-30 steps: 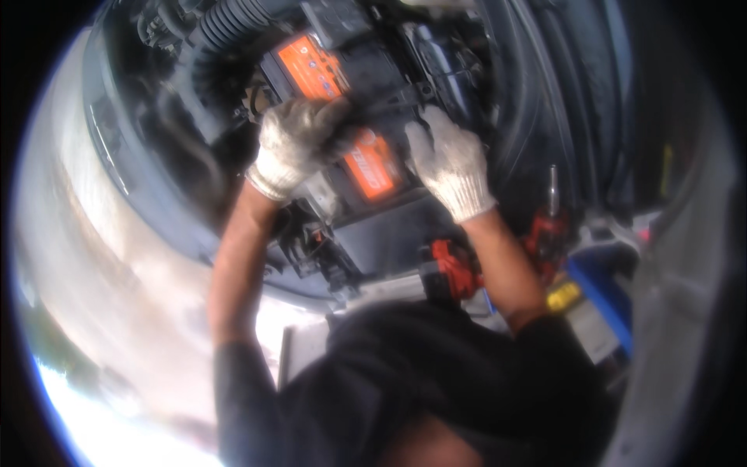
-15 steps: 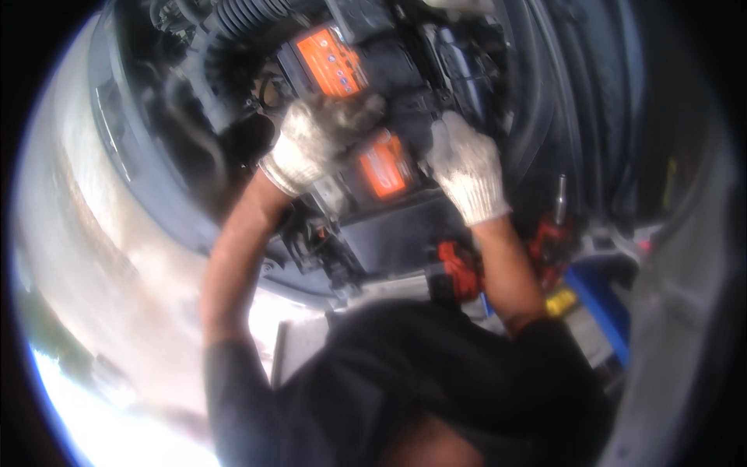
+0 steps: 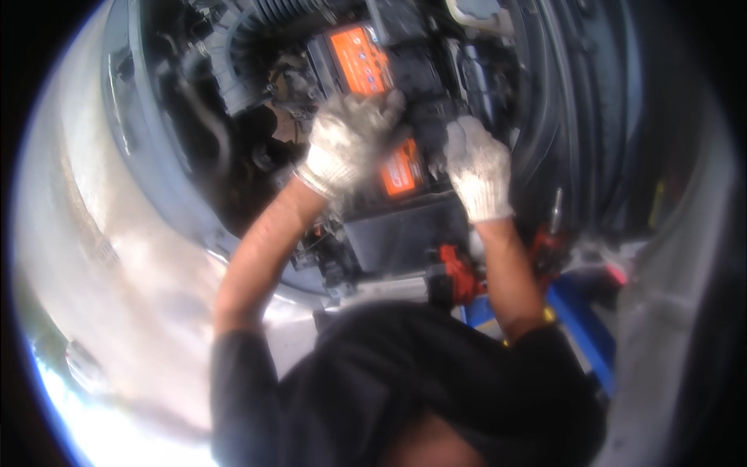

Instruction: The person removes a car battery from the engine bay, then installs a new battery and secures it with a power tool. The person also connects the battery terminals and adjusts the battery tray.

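Note:
A car battery (image 3: 359, 59) with an orange label sits in the engine bay, a dark strip crossing its middle. My left hand (image 3: 348, 140), in a soiled white knit glove, lies across it with curled fingers; what they grip is hidden and blurred. Part of the orange label (image 3: 401, 173) shows beside that hand. At the battery's right edge is my right hand (image 3: 476, 162), also gloved. Its fingers are pressed together, pointing away from me, and anything at their tips is too small to make out.
A ribbed air hose (image 3: 286, 9) runs at the far side. A red and black power tool (image 3: 461, 274) and another red tool (image 3: 548, 245) with an upright metal shaft lie near my right forearm. A blue tray edge (image 3: 585, 331) is below. The pale car body (image 3: 140, 233) curves at left.
The whole view has shifted, so the battery appears farther right. My left hand now covers more of the nearer orange label part. My right hand stays by the battery's right edge.

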